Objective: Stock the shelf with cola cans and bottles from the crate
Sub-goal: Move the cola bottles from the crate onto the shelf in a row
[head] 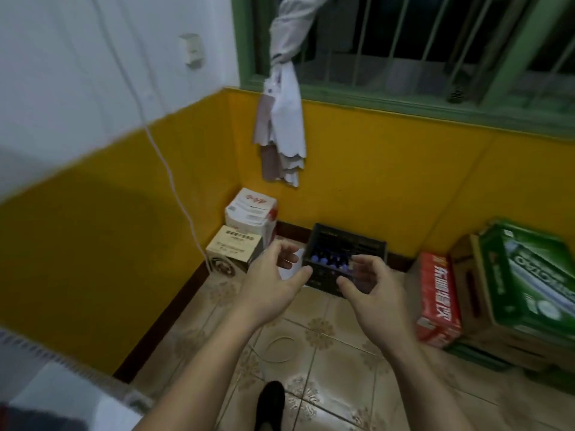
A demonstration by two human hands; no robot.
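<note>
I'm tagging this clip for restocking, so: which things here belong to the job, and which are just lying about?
Job: black crate, bottles inside it, left hand and right hand, both empty.
Lying about: white carton, tan carton, red carton, green carton, hanging cloth, white cable.

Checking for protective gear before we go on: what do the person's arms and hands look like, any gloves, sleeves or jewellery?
The left hand and right hand are bare: no gloves, no visible rings. Both forearms are uncovered to the picture's lower edge, so no sleeve shows, and neither wrist carries a watch or band.
</note>
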